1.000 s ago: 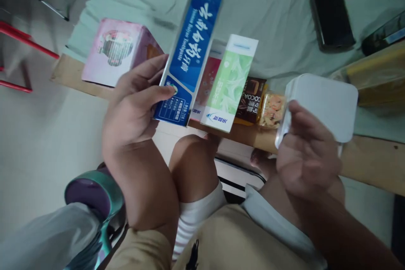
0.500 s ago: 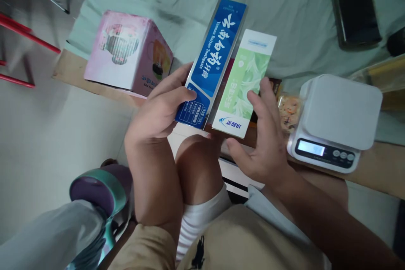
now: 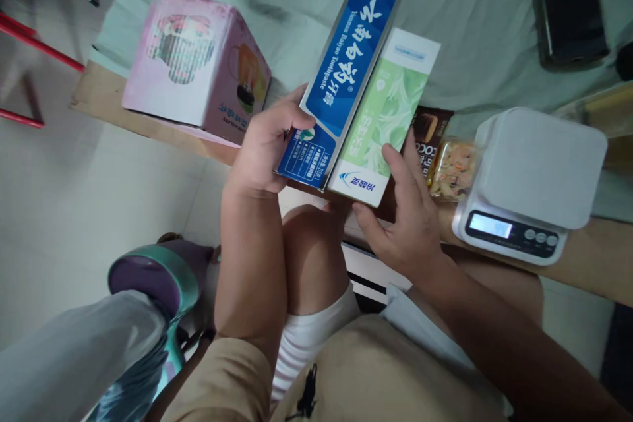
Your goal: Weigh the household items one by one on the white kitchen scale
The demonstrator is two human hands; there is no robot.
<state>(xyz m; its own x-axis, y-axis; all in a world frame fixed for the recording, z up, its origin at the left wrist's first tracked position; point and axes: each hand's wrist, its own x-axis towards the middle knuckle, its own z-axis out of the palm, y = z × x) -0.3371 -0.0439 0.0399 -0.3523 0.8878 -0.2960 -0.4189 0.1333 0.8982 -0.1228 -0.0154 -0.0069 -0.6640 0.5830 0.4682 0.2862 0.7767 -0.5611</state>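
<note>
The left hand [image 3: 264, 148] gripped the near end of a blue toothpaste box [image 3: 341, 79], thumb across its printed face and fingers hidden behind it, so that the box slanted up and away over the bed. Just beside it, edge touching edge, lay a green toothpaste box [image 3: 383, 119]; the right hand [image 3: 403, 221] was loosely open against its near right corner, forefinger on the green face and thumb under the white end (whether it bore any of the weight could not be told). A red box lay beneath the two, almost wholly covered.

To the right, a brown cocoa packet [image 3: 428, 135] and a clear snack packet [image 3: 452, 168] rested on the wooden bed edge [image 3: 583, 264], each partly hidden by the right hand's fingers and by a white kitchen scale [image 3: 531, 181] whose display glowed but could not be read. A pink carton [image 3: 195, 66] stood to the left. A black case [image 3: 568, 10] lay far back on the pale green sheet [image 3: 469, 0], and a dark object at the right border was cut off.
</note>
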